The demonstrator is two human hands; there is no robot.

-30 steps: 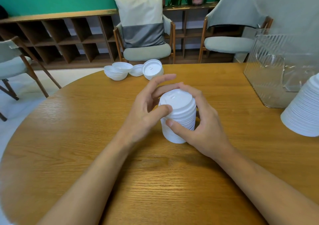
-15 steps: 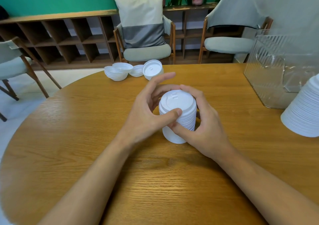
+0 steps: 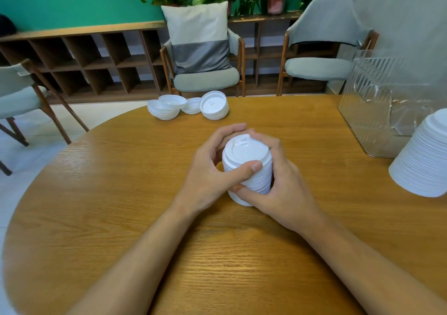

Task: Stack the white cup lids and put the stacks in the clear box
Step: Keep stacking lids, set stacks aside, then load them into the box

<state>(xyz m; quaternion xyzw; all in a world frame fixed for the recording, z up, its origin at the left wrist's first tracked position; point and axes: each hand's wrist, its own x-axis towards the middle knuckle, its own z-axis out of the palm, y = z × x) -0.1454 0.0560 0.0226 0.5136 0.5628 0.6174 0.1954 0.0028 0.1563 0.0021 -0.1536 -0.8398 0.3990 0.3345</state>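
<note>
Nothing readable here tbh. Just some raised embossed marks on the top lid (image 3: pixel 244 145) of the lid stack (image 3: pixel 262 176), way too small to make out as letters or numbers. Also a little white tag (image 3: pixel 21 73) on the backrest of the left chair (image 3: pixel 17 101), too blurred for any legible print.

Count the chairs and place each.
3: the left chair at the frame's edge, the middle chair holding a pillow, the right chair near the clear box. More may be hidden.
</note>
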